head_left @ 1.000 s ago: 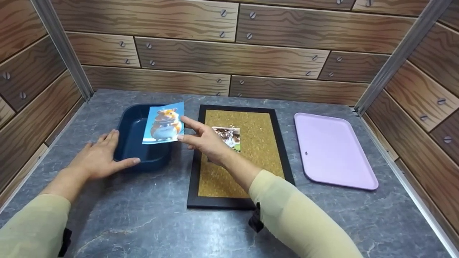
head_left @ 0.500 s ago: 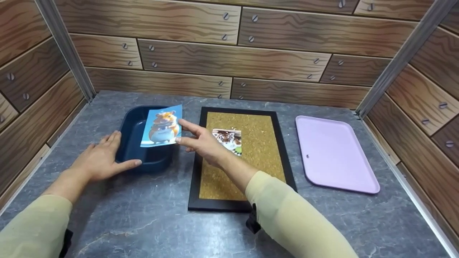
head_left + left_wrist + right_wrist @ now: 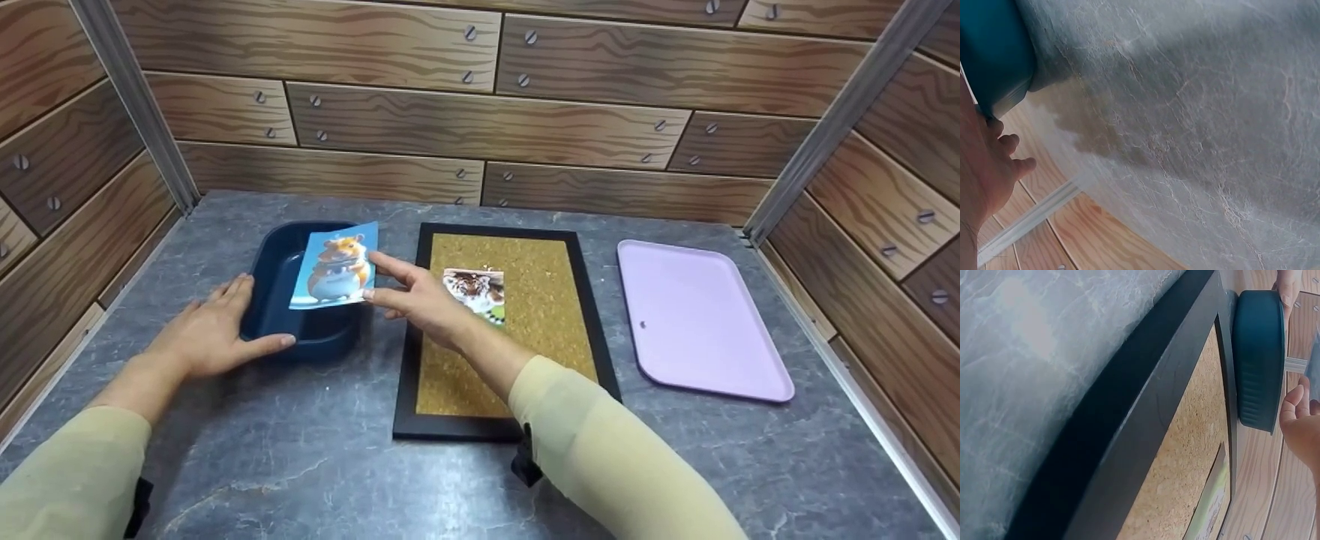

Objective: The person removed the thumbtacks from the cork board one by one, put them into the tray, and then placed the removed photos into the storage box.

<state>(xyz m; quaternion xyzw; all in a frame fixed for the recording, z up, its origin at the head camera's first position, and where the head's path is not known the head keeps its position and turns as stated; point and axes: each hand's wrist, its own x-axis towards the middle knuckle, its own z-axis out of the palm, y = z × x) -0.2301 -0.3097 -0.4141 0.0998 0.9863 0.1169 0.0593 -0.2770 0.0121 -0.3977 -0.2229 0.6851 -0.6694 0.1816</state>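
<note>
A picture card of a hamster on blue (image 3: pixel 336 270) is pinched at its right edge by my right hand (image 3: pixel 427 300), tilted above a dark blue tub (image 3: pixel 319 346). My left hand (image 3: pixel 206 334) rests on the tub's near left rim, thumb out along the front edge and fingers extended. In the left wrist view, part of the tub (image 3: pixel 996 50) shows beside the left hand (image 3: pixel 994 163). A tiger picture (image 3: pixel 480 289) lies on the black-framed cork board (image 3: pixel 517 375), under and beside my right forearm. The right wrist view shows the right hand (image 3: pixel 1303 422) beyond the board.
A lilac tray (image 3: pixel 701 322) lies to the right of the board, with a small dark object (image 3: pixel 643 325) near its left edge. Wood-patterned walls (image 3: pixel 390 112) enclose the grey marbled table (image 3: pixel 322 465) at the back and sides.
My right hand has moved slightly left and down with the hamster card, showing more of the tiger picture. The left hand keeps its place on the tub.
</note>
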